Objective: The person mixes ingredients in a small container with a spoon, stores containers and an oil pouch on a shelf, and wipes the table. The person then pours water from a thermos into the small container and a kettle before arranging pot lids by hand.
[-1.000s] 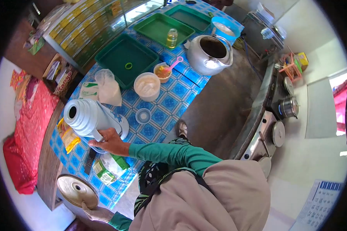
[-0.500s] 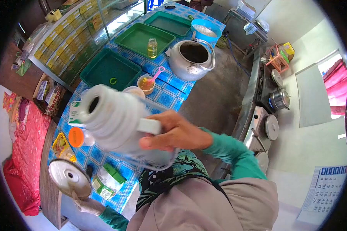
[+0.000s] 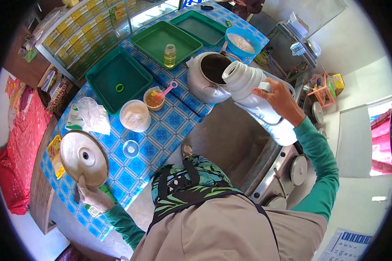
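My right hand [image 3: 282, 101] is closed round the handle of a white vacuum flask [image 3: 244, 89], which leans with its uncapped mouth toward the upper left. That mouth is beside the open top of a big dull-metal kettle [image 3: 198, 89] at the table's edge. Low on the left, my left hand [image 3: 93, 199] grips a round metal lid [image 3: 74, 150] with a dark spot at its centre. Between the hands stand a tub of pale powder [image 3: 139, 125], a small bowl with a pink spoon [image 3: 154, 102] and a little clear-blue cap [image 3: 131, 149].
Green trays [image 3: 113, 61] line the table's far side, with a bottle of yellow liquid [image 3: 170, 55] and a blue basin [image 3: 252, 38]. A crumpled plastic bag [image 3: 96, 117] lies at left. The stove [image 3: 272, 174] runs along the right. Another person's hand [image 3: 241, 3] shows at the top.
My right hand has carried the flask from over the table to the right, beside the kettle. My left hand still holds the lid, now slightly higher. The view has shifted.
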`<state>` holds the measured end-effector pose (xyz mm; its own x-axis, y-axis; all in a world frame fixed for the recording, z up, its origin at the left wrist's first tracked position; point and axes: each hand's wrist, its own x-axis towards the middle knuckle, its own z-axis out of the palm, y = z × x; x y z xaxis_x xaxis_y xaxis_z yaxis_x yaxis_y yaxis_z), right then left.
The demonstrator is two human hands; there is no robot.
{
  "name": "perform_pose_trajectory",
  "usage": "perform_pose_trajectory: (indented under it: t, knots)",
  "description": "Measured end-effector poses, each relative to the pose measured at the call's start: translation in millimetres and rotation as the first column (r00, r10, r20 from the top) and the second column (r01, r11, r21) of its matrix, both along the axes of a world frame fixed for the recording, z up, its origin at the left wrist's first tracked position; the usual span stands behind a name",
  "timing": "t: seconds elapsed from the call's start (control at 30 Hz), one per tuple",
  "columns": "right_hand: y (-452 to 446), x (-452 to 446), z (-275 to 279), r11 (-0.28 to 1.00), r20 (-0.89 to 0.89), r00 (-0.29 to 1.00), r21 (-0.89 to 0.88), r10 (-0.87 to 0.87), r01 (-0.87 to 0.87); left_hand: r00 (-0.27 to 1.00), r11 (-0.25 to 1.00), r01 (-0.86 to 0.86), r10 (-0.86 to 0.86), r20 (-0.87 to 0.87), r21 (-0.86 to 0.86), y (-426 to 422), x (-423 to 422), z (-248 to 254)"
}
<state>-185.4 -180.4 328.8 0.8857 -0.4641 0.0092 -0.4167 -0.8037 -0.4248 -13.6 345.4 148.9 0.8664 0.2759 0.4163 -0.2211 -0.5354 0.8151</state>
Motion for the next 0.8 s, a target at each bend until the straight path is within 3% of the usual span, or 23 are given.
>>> perform_pose_trajectory:
  t: [0.03, 0.13, 0.17, 0.2, 0.23, 0.27, 0.33, 0.43, 0.5, 0.73, 0.8]
  knots:
    - [-24, 1, -9, 0.999, -0.036, 0.999, 0.042, -0.028, 0.030, 1.000, 0.997, -0.009, 0.008, -0.015, -0.071, -8, -1, -2]
    - [-65, 15, -18, 0.998, -0.088, 0.995, -0.034, 0.054, -0.057, 1.000, 0.999, -0.005, 0.005, 0.007, 0.046, -26, -16, 4]
    - [-72, 20, -14, 0.996, -0.103, 0.993, 0.081, 0.050, -0.042, 0.998, 0.971, -0.046, 0.036, 0.045, 0.233, -36, -23, 11]
    - [-83, 24, -19, 0.995, -0.108, 0.992, 0.085, 0.062, -0.053, 0.994, 0.908, -0.091, 0.060, 0.087, 0.410, -44, -29, 14]
    - [-97, 28, -27, 0.996, -0.125, 0.988, 0.021, 0.090, -0.088, 0.994, 0.906, -0.102, 0.073, 0.084, 0.411, -43, -31, 8]
    - [-108, 31, -31, 0.991, -0.144, 0.983, -0.043, 0.117, -0.124, 0.995, 0.993, -0.095, 0.092, 0.032, 0.076, -37, -30, -5]
    - [-120, 40, -34, 0.992, -0.210, 0.971, -0.027, 0.111, -0.120, 0.994, 0.958, -0.109, 0.107, -0.021, -0.266, -34, -38, -18]
    - [-139, 50, -45, 0.990, -0.297, 0.946, -0.027, 0.127, -0.141, 0.994, 0.997, -0.077, 0.078, 0.082, -0.007, -40, -50, -15]
    - [-142, 55, -46, 0.984, -0.324, 0.934, -0.042, 0.152, -0.175, 0.983, 0.861, -0.170, 0.181, -0.023, -0.479, -61, -55, 1]
    - [-154, 70, -45, 0.979, -0.369, 0.915, -0.055, 0.164, -0.198, 0.990, 0.856, -0.140, 0.138, -0.040, -0.497, -62, -65, -14]
    - [-156, 76, -44, 0.977, -0.394, 0.906, -0.072, 0.156, -0.200, 0.993, 0.892, -0.116, 0.119, -0.022, -0.436, -71, -67, -9]
